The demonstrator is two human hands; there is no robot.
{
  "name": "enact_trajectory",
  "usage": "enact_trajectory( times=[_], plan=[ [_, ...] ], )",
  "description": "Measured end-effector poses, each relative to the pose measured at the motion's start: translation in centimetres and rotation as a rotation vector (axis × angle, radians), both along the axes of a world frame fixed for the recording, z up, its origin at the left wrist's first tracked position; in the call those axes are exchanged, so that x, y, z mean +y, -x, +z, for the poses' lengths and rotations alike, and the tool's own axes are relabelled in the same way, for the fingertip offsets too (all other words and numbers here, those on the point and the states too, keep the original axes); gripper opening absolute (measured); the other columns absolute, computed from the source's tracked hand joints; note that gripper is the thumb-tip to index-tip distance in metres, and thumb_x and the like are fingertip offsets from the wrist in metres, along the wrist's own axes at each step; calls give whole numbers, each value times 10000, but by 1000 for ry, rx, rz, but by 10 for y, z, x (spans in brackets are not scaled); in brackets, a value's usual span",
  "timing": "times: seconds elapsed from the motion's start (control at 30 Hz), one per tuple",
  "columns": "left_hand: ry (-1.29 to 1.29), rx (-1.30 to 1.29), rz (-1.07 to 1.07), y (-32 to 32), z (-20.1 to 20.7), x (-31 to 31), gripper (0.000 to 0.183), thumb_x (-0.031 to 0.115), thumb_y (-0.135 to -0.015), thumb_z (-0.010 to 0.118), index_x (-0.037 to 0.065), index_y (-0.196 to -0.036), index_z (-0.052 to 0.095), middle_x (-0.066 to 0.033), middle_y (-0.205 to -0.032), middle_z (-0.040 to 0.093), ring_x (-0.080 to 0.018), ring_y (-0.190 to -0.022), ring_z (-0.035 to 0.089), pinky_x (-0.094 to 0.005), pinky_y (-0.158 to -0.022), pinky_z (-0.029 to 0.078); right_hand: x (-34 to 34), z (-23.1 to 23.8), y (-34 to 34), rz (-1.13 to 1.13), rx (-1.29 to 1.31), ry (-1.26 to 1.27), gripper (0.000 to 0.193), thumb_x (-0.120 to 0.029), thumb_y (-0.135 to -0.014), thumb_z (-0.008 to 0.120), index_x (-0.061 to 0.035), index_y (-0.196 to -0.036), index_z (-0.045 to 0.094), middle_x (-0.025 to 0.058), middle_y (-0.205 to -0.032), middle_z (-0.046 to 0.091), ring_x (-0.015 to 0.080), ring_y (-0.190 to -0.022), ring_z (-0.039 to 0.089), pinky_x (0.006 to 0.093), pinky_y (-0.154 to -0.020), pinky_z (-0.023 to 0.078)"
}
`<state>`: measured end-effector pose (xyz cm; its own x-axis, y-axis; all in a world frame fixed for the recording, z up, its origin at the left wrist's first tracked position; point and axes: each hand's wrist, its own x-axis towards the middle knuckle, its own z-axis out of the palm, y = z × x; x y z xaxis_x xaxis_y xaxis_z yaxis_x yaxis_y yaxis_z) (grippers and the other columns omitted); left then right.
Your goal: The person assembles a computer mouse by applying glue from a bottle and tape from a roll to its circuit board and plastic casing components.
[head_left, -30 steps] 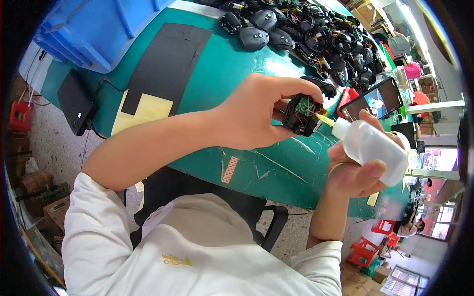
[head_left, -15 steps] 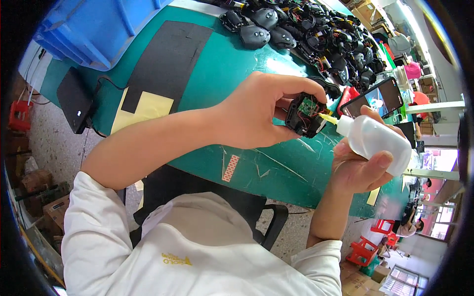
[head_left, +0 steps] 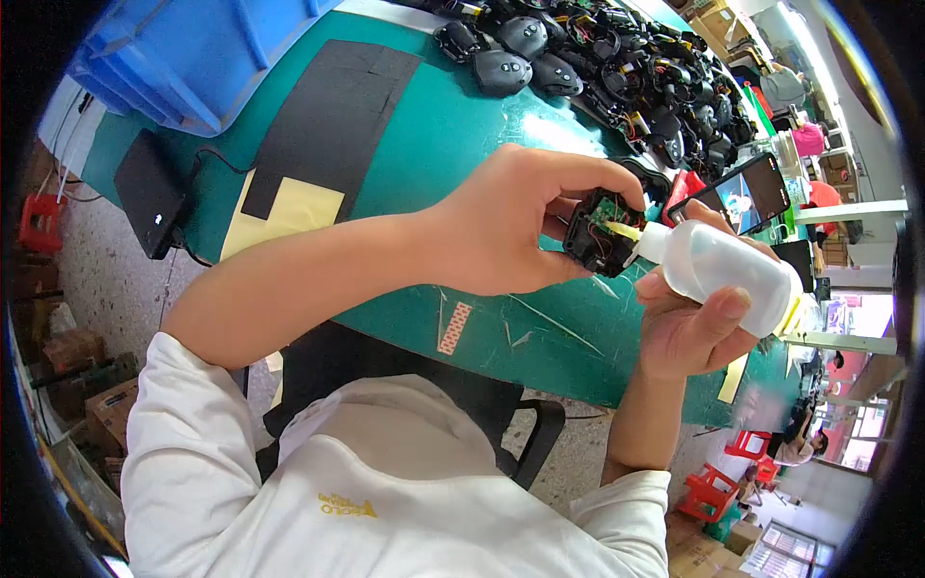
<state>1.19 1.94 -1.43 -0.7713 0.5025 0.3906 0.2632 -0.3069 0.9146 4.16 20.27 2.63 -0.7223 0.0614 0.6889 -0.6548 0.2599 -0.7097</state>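
My left hand (head_left: 511, 226) is closed round a black plastic housing (head_left: 590, 252), whose open side shows a green circuit board (head_left: 609, 209) and thin wires. In my right hand (head_left: 689, 332) lies a translucent white squeeze bottle (head_left: 727, 275), tilted so that its yellowish nozzle (head_left: 623, 230) points left into the housing. The nozzle tip is at the circuit board; whether it touches or any liquid comes out, I cannot tell. My right thumb presses along the bottle's near side, with the other fingers partly hidden behind it.
Many black housings with wires (head_left: 617, 72) are heaped at the back. A phone (head_left: 747, 197) leans beside a red object (head_left: 682, 188). On the left are a blue crate (head_left: 193, 67), a black mat (head_left: 332, 106), yellow paper (head_left: 299, 212) and a black device (head_left: 149, 197). A small perforated strip (head_left: 455, 328) lies near the front edge.
The bottle has moved slightly left, bringing its nozzle from the housing's edge to over the circuit board. My left hand keeps its hold on the housing, nearly still.
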Motion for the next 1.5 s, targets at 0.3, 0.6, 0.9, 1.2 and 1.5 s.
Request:
enact_trajectory(
  times=[0.3, 0.6, 0.9, 1.2, 1.5],
  plan=[
    [-7, 29, 3, 1, 0, -2, 578, -93, -731, 749, 37, -1256, 546, -64, -1127, 626, -128, -1056, 617, -314, -928, 529, -3, 0, 0, -15, 7, 42, 611, -520, -907, 576, 16, -1109, 363, 303, -954, 662, 209, -498, 638, 249, -482, 518],
    [-2, 43, -17, 0, 0, -3, 565, -77, -743, 754, 37, -1257, 548, -59, -1094, 627, -104, -1015, 618, -287, -885, 533, 1, -5, 3, -43, 44, -22, 639, -548, -901, 574, 19, -1106, 363, 293, -946, 661, 224, -526, 655, 251, -487, 526],
    [-31, 26, -3, 1, 3, -3, 573, -84, -738, 755, 35, -1257, 544, -59, -1096, 621, -106, -1025, 612, -288, -902, 530, 0, 0, 0, 30, -3, 65, 637, -508, -886, 601, 19, -1129, 339, 312, -978, 641, 245, -526, 656, 272, -406, 532],
    [-41, -18, -24, 2, 3, -5, 592, -87, -727, 765, 40, -1260, 539, -50, -1115, 616, -105, -1034, 606, -289, -921, 519, -1, 1, -3, 122, -90, 76, 610, -494, -883, 611, -16, -1152, 343, 312, -984, 646, 251, -553, 662, 269, -416, 534],
    [-48, -90, -42, 3, 5, -5, 595, -85, -724, 773, 53, -1255, 541, -46, -1126, 612, -107, -1047, 600, -289, -919, 517, 11, 2, 2, 16, 9, 94, 625, -511, -922, 539, 30, -1146, 323, 343, -1016, 618, 222, -541, 653, 255, -388, 512]
  ],
)
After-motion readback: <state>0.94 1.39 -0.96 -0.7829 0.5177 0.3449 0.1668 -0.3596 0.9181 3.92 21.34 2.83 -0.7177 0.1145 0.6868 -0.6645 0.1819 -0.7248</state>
